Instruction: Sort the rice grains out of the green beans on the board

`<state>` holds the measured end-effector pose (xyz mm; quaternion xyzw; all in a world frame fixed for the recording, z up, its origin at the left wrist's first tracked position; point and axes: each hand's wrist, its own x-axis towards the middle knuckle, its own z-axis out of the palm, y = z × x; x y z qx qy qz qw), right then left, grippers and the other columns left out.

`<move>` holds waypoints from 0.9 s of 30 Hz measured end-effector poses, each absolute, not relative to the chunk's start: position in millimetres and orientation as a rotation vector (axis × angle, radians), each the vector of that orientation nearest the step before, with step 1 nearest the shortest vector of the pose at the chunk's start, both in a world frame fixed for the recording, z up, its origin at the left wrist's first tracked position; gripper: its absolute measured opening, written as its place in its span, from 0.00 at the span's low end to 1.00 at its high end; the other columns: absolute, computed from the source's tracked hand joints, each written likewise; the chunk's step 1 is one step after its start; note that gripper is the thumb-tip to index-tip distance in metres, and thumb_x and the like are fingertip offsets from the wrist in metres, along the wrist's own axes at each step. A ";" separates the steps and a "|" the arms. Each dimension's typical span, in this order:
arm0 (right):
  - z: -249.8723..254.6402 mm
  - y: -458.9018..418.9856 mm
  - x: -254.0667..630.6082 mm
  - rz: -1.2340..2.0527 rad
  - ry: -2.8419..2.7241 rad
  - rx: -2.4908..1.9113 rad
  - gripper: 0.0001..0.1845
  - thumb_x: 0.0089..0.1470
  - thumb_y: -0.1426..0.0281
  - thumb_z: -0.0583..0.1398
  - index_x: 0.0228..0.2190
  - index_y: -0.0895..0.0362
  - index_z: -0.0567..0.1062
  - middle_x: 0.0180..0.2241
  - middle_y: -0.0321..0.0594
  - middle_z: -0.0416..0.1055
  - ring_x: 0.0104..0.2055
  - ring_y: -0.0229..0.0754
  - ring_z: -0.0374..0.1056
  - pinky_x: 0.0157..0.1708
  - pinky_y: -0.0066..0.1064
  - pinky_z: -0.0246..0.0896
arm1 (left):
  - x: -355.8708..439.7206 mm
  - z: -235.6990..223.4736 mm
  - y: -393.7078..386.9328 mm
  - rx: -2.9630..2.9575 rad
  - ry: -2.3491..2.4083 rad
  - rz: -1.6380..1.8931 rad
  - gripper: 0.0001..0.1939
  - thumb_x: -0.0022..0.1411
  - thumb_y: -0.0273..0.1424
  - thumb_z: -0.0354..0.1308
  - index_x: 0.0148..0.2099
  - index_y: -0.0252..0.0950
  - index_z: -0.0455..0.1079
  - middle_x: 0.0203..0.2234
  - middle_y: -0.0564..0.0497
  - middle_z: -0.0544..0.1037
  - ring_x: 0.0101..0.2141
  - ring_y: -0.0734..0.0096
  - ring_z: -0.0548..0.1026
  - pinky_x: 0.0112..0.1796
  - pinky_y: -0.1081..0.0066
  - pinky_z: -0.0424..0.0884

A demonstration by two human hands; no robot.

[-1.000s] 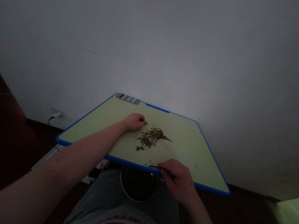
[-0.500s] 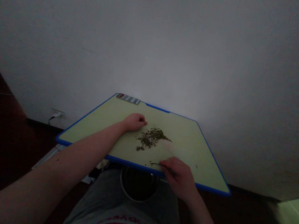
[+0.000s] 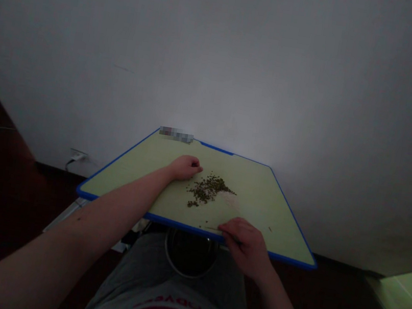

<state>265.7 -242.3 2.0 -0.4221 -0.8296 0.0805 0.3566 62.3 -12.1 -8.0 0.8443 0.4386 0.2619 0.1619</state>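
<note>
- Greenish-brown beans [image 3: 206, 189] lie in a loose heap on the middle of the pale, blue-edged table [image 3: 261, 199], with a couple of stray beans [image 3: 206, 221] near its front edge.
- The right hand [image 3: 244, 244] pinches a thin stick [image 3: 212, 228] close to those strays.
- The left hand [image 3: 185, 168] rests just beside the heap, fingers curled in; whether they hold anything, one cannot tell.
- Below the front edge, a bowl [image 3: 187, 275] sits over the person's lap.

Room over board [image 3: 261, 199] right of grains [image 3: 206, 189]; left forearm [image 3: 125, 202] bars left side, wall [image 3: 219, 63] beyond.
</note>
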 end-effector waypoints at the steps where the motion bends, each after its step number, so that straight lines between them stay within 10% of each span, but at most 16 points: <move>1: 2.4 -240.4 263.4 0.202 -2.145 -1.090 0.12 0.54 0.74 0.53 0.39 0.52 0.73 0.31 0.39 0.73 0.35 0.39 0.67 0.36 0.33 0.63 | 62.5 -8.9 -11.6 2.406 1.258 0.744 0.16 0.52 0.43 0.50 0.26 0.35 0.68 0.20 0.53 0.70 0.23 0.74 0.64 0.25 0.73 0.56; 27: 2.8 -231.7 252.8 0.185 -2.166 -1.135 0.12 0.55 0.73 0.52 0.38 0.55 0.73 0.31 0.40 0.73 0.35 0.38 0.67 0.36 0.33 0.63 | 62.3 -10.1 -10.7 2.417 1.235 0.754 0.17 0.52 0.43 0.50 0.28 0.34 0.70 0.20 0.52 0.70 0.23 0.74 0.64 0.26 0.72 0.56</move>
